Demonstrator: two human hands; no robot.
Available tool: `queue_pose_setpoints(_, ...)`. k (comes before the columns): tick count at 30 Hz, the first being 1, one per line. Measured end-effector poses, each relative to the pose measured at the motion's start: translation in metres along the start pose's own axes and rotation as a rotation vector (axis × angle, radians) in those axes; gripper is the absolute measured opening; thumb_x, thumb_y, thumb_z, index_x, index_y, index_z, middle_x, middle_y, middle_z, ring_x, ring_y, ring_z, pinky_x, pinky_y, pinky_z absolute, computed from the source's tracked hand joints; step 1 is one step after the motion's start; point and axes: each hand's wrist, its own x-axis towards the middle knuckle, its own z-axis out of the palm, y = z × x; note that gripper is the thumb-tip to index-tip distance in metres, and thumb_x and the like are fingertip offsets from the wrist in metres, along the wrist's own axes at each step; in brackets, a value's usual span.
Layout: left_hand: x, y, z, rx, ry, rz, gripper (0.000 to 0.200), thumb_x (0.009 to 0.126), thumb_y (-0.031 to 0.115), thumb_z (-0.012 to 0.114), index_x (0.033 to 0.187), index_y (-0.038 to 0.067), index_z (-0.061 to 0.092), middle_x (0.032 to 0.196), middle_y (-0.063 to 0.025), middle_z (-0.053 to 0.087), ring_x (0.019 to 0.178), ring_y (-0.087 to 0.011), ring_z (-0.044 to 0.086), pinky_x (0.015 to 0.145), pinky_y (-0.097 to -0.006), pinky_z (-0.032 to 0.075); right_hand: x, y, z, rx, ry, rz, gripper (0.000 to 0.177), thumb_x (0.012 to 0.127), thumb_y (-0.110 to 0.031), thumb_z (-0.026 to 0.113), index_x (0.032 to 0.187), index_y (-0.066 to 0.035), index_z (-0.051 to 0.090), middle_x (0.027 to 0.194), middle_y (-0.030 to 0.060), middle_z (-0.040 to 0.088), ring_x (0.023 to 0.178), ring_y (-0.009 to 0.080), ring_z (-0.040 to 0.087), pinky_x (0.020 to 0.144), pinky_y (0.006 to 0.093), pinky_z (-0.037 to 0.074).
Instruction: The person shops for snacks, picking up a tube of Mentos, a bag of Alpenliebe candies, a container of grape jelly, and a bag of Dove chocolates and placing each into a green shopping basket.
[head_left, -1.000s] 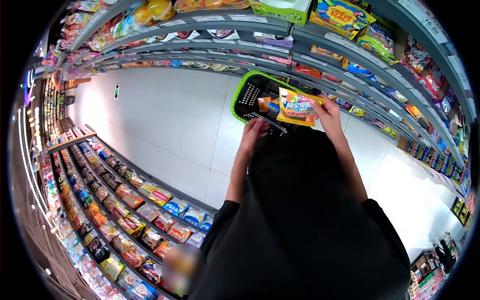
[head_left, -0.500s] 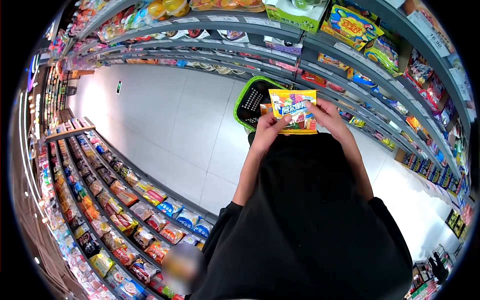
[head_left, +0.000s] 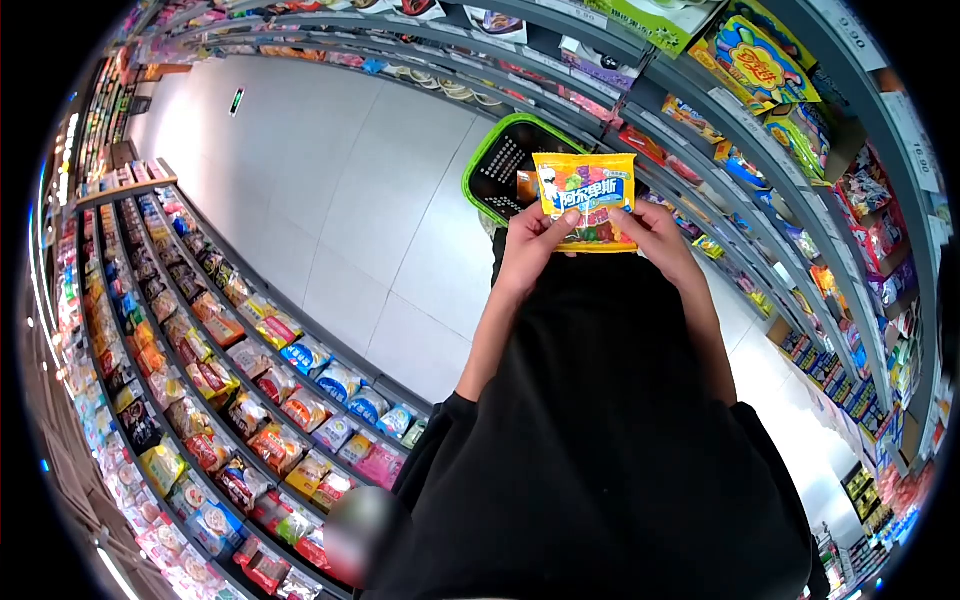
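Head cam | L hand (head_left: pixel 528 246) + R hand (head_left: pixel 660 240): grip holding yellow pkt (head_left: pixel 588 200) | basket (head_left: pixel 500 172) part hid behind

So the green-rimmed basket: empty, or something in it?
Not empty: in the basket, an orange packet shows just left of the yellow candy bag. The rest is hidden.

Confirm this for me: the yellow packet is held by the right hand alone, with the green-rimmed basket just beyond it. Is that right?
Not quite: both hands hold it. The head view shows the left hand and the right hand gripping the lower part of the yellow packet, with the green-rimmed basket just beyond.
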Motion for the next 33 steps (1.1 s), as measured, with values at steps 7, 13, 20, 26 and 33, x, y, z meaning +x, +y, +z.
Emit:
queue_pose_setpoints(7, 0.0, -0.021, -0.015, 0.047, 0.012, -0.097, 0.025, 0.093, 0.022, 0.059, 0.106, 0.0, 0.06, 0.089, -0.0044, 0.067, 0.073, -0.009, 0.063, 0.059, -0.0218, 0.05, 0.005, 0.023, 0.002, -0.034, -0.2, 0.111, 0.027, 0.084, -0.017, 0.071, 0.105, -0.002, 0.064, 0.091, -0.0004, 0.065, 0.08, 0.0058, 0.058, 0.073, 0.021, 0.046)
queue_pose_setpoints(13, 0.007, -0.054, -0.031, 0.042, 0.028, -0.231, 0.027, 0.094, 0.024, 0.058, 0.108, 0.002, 0.06, 0.093, -0.0052, 0.067, 0.076, -0.0105, 0.064, 0.058, -0.0219, 0.051, 0.022, 0.069, -0.001, -0.152, -0.194, 0.232, 0.029, 0.081, -0.018, 0.073, 0.103, 0.0, 0.065, 0.087, 0.0001, 0.065, 0.077, 0.0058, 0.056, 0.07, 0.0214, 0.045)
queue_pose_setpoints(20, 0.025, -0.137, -0.071, 0.109, 0.02, -0.382, 0.033, 0.092, 0.028, 0.059, 0.11, 0.0, 0.057, 0.09, -0.0051, 0.065, 0.074, -0.009, 0.062, 0.058, -0.0217, 0.05, 0.041, 0.145, 0.008, -0.009, -0.155, 0.406, 0.031, 0.082, -0.019, 0.07, 0.106, -0.001, 0.065, 0.092, 0.0024, 0.067, 0.081, 0.009, 0.061, 0.073, 0.0239, 0.048)
queue_pose_setpoints(26, 0.015, -0.28, -0.14, 0.638, 0.072, -0.471, 0.035, 0.09, 0.033, 0.058, 0.104, 0.002, 0.057, 0.091, -0.014, 0.067, 0.081, -0.0256, 0.065, 0.068, -0.0353, 0.051, 0.069, 0.226, 0.015, -0.204, -0.129, 0.666, 0.034, 0.08, -0.028, 0.07, 0.103, -0.004, 0.066, 0.089, 0.0011, 0.067, 0.073, 0.0088, 0.059, 0.058, 0.0222, 0.045)
queue_pose_setpoints(33, -0.02, -0.3, -0.177, 1.352, 0.051, -0.836, 0.063, 0.079, 0.057, 0.06, 0.112, 0.004, 0.054, 0.099, -0.0188, 0.065, 0.095, -0.0353, 0.063, 0.077, -0.0436, 0.05, 0.143, 0.308, 0.006, -0.53, 0.018, 0.815, 0.033, 0.08, -0.03, 0.068, 0.102, -0.005, 0.066, 0.09, 0.0034, 0.068, 0.076, 0.0141, 0.063, 0.062, 0.0273, 0.049)
